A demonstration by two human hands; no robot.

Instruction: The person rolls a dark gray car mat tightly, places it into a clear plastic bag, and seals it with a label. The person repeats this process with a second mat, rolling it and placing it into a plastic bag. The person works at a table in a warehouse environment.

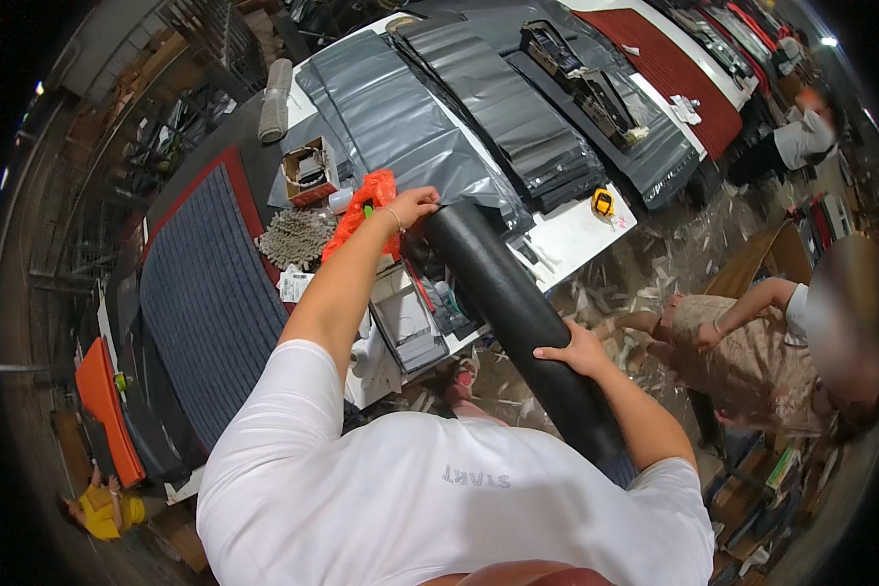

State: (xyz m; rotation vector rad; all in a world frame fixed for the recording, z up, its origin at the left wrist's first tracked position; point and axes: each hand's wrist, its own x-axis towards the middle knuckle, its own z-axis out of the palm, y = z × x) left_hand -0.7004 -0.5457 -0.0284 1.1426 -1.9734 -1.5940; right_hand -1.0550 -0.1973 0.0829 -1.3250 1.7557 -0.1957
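Observation:
A thick black roll of smooth, leather-like sheet (503,293) slants across in front of me, its far end over the table edge and its near end by my right side. At that far end my left hand (415,206) pinches the rim with closed fingers. Lower down, my right hand (578,354) is wrapped round the roll's right side, thumb on top. Close to my left hand lie an orange-red plastic bag (379,186) and a grey sheet of plastic film (400,107). The fingers under the roll are hidden.
A yellow tape measure (604,202) sits on the white table edge. Left of me are a ribbed blue-grey mat (210,303), a bundle of grey cords (296,239) and a small box (310,171). A co-worker (752,352) stands close on my right; scraps litter the floor.

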